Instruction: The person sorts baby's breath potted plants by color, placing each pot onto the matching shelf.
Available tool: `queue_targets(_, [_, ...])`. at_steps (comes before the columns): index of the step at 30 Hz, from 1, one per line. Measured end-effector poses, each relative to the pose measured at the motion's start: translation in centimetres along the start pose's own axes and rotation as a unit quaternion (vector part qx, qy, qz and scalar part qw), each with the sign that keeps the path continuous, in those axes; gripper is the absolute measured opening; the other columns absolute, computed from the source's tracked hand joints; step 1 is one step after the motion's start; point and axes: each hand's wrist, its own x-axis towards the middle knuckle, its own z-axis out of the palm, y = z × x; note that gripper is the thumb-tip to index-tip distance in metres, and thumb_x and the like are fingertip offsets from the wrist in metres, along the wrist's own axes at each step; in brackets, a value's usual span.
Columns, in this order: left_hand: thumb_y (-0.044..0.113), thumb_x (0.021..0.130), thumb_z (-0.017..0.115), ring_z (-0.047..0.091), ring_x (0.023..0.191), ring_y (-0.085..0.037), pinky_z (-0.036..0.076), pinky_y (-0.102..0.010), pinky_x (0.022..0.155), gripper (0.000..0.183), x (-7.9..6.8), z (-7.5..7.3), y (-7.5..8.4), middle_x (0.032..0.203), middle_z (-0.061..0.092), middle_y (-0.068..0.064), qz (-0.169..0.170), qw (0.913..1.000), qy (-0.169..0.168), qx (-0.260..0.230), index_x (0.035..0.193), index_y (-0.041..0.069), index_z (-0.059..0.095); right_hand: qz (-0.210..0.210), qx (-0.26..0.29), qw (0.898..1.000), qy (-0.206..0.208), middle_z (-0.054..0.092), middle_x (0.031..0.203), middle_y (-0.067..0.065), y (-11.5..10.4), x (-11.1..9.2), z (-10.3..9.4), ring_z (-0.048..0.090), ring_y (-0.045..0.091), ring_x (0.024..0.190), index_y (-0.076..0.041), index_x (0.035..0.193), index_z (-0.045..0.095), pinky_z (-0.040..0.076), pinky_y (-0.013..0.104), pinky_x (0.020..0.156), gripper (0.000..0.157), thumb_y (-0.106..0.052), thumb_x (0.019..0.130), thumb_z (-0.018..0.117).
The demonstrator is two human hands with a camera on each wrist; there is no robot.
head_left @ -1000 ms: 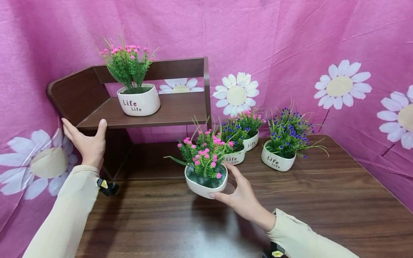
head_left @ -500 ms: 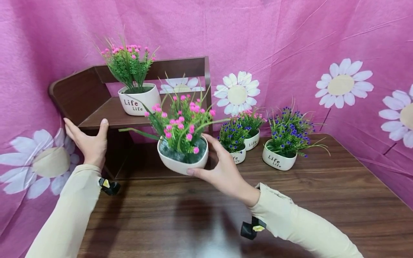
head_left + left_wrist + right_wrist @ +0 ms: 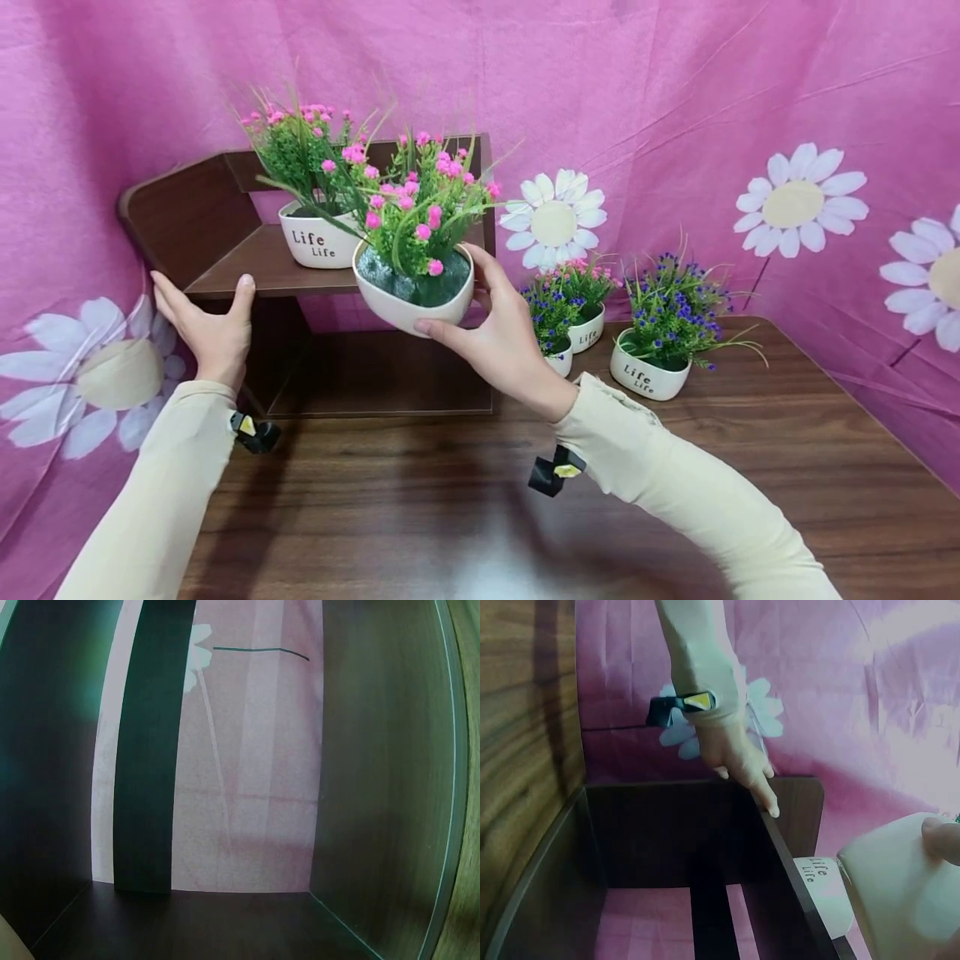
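My right hand [image 3: 506,342] holds a white pot of pink flowers [image 3: 412,283], thumb on its front and fingers at its right side. The pot is tilted in the air before the upper board of a dark brown desk shelf [image 3: 180,221]. Another white pot with pink flowers [image 3: 318,237], lettered "Life", stands on that board, partly hidden by the held plant. My left hand [image 3: 206,333] rests against the shelf's left front edge, fingers straight and thumb raised to the upper board. In the right wrist view, the held pot [image 3: 900,877] shows at the right, beside the shelf.
On the wooden table [image 3: 360,500], a pot of blue flowers [image 3: 651,367] stands at the right. A smaller blue-flowered plant [image 3: 551,312] and a pink-flowered pot [image 3: 588,329] are close together beside the shelf. A pink curtain [image 3: 637,100] with daisies hangs behind.
My right hand has carried the pink-flowered pot up and left, from low over the table to the front of the upper board. My left hand has stayed at the shelf.
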Motion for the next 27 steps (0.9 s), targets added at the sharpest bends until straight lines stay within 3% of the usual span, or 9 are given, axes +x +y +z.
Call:
queue_targets(5, [0.040,0.081,0.070,0.003,0.140,0.004,0.003,-0.006,0.106,0.103,0.1,0.1,0.1,0.159,0.003,0.004,0.001,1.0000,-0.003,-0.001,0.155,0.021,0.002,-0.018,-0.035,0.999,0.012,0.054,0.130,0.003,0.1,1.4,0.6,0.059,0.016,0.104,-0.012,0.142,0.041,0.050,0.030,0.087,0.084,-0.025,0.071,0.085])
queue_targets(11, [0.038,0.081,0.070,0.002,0.140,0.005,0.002,-0.004,0.105,0.103,0.3,-0.2,0.1,0.159,0.002,0.003,-0.001,1.0000,-0.001,0.000,0.155,0.021,0.001,-0.023,-0.064,0.997,0.022,0.053,0.129,0.003,0.2,3.1,1.5,0.057,0.016,0.095,-0.012,0.141,0.041,0.052,0.030,0.075,0.084,-0.027,0.071,0.085])
queue_targets(18, [0.038,0.082,0.069,0.002,0.140,0.005,0.002,-0.005,0.105,0.102,0.1,-0.1,0.2,0.159,0.001,0.003,-0.003,1.0000,-0.006,-0.001,0.155,0.020,0.000,0.001,-0.102,0.994,0.030,0.045,0.141,0.007,0.6,4.5,2.3,0.045,0.016,0.124,-0.008,0.145,0.036,0.039,0.031,0.100,0.087,-0.029,0.074,0.082])
queue_targets(27, [0.038,0.083,0.069,0.002,0.140,0.005,0.002,-0.004,0.105,0.102,-0.1,-0.1,0.1,0.159,0.001,0.003,-0.005,1.0000,-0.008,0.001,0.155,0.020,0.000,0.015,-0.133,0.990,0.042,0.045,0.142,0.008,1.4,5.5,3.0,0.043,0.019,0.128,-0.008,0.145,0.036,0.037,0.032,0.103,0.085,-0.030,0.075,0.081])
